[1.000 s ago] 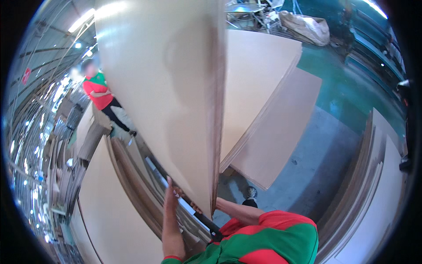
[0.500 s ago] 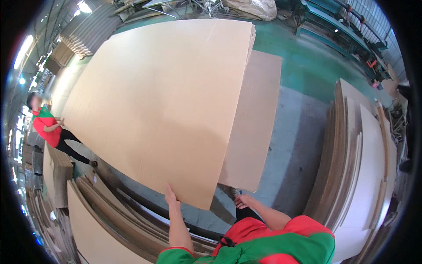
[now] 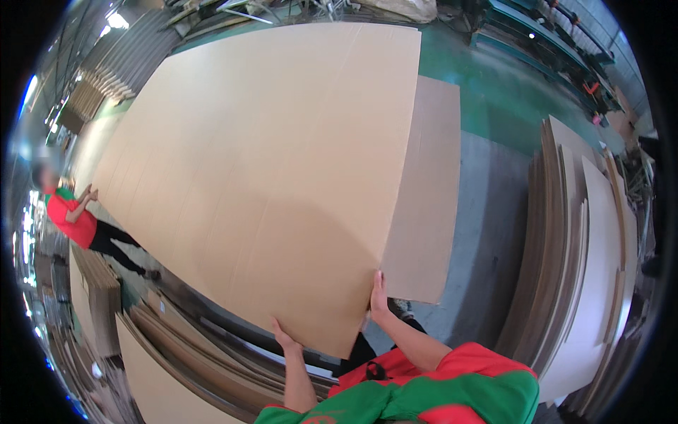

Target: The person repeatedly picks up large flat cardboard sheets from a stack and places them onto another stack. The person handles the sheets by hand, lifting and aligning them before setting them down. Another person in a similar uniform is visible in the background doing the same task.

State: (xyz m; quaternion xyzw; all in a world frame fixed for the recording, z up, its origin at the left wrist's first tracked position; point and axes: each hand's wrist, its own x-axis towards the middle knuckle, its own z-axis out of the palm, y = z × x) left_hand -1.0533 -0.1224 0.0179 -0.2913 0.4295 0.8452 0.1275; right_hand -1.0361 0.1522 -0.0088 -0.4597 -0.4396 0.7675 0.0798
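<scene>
A very large tan cardboard sheet [image 3: 275, 155] spreads out in front of me, with faint crease lines across it. Its near edge is in my left hand [image 3: 286, 335], the thumb over the top and the fingers hidden underneath. Close to the same corner, my right hand [image 3: 379, 295] grips the right-hand edge, its fingers partly out of sight below. At the far left a co-worker [image 3: 74, 215] in a red and green shirt has both hands at the sheet's left corner. Beneath its right side lies another cardboard sheet [image 3: 427, 191], greyer in tone.
Cardboard stacks [image 3: 205, 346] stand close by at lower left. More upright boards [image 3: 590, 261] lean at the right, beyond a strip of grey floor [image 3: 487, 205]. Green machinery [image 3: 533, 46] sits at the far right, and stacked panels [image 3: 131, 56] at the far left.
My right hand has come up from beside my body to the sheet's right edge. The sheet's near corner has shifted slightly toward me and right; my left hand still holds it.
</scene>
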